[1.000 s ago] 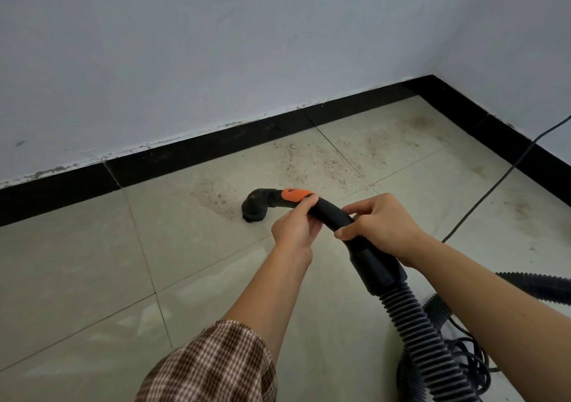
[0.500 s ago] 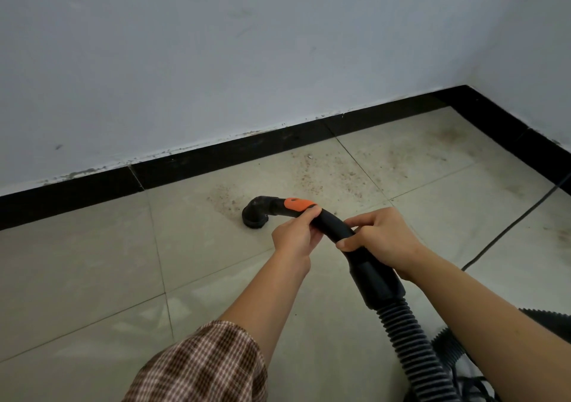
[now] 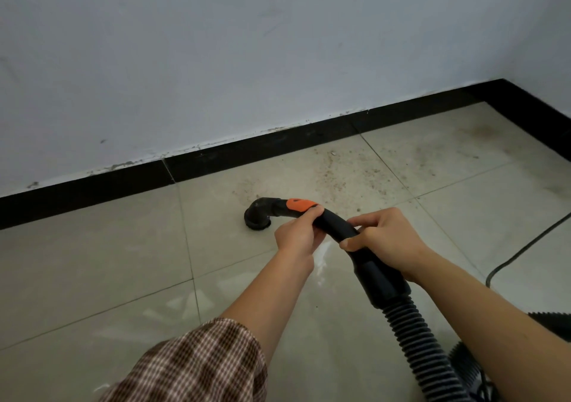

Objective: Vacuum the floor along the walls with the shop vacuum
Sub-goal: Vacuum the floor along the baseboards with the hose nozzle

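Both my hands hold the curved black vacuum handle [image 3: 335, 224]. My left hand [image 3: 296, 238] grips it just behind the orange slider [image 3: 298, 205]. My right hand [image 3: 386, 242] wraps it lower down, above the thick cuff. The round black nozzle [image 3: 258, 214] rests mouth-down on the beige tile floor [image 3: 92, 262], a short way out from the black baseboard [image 3: 247, 151]. The ribbed hose [image 3: 417, 346] runs from the cuff to the bottom right. Brown dust [image 3: 349, 173] lies on the tiles to the right of the nozzle, toward the room corner.
A white wall [image 3: 247, 46] rises above the baseboard, and a second wall meets it at the corner on the right. A thin black power cord [image 3: 525, 244] crosses the tiles at right. More coiled hose [image 3: 553, 324] lies at the bottom right edge.
The view has shifted right and down, so the wall fills more of the frame. The nozzle has stayed near the left edge of the dust patch, and both hands keep their grip.
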